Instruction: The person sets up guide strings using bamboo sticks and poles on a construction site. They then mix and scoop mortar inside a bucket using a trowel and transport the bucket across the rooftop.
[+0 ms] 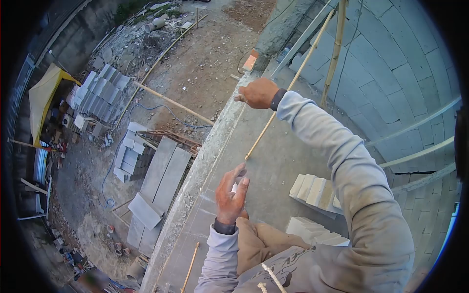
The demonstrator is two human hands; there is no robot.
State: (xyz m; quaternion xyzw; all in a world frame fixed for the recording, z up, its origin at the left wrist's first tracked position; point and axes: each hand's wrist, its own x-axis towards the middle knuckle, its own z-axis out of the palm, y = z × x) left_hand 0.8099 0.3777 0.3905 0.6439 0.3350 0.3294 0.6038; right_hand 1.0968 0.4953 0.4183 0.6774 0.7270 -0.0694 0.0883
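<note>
Your left hand [230, 199]: fingers partly open, near the lower end of the thin tan bamboo pole [259, 137]. Your right hand [259, 93]: fingers curled beside the rough grey concrete ledge [209, 145]; can't tell whether gripping.

Seemingly a building site, blocks [100, 93] stacked.

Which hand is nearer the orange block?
The right hand, held out near the orange block; the left hand is farther back, by a thin pole's lower tip.
</note>
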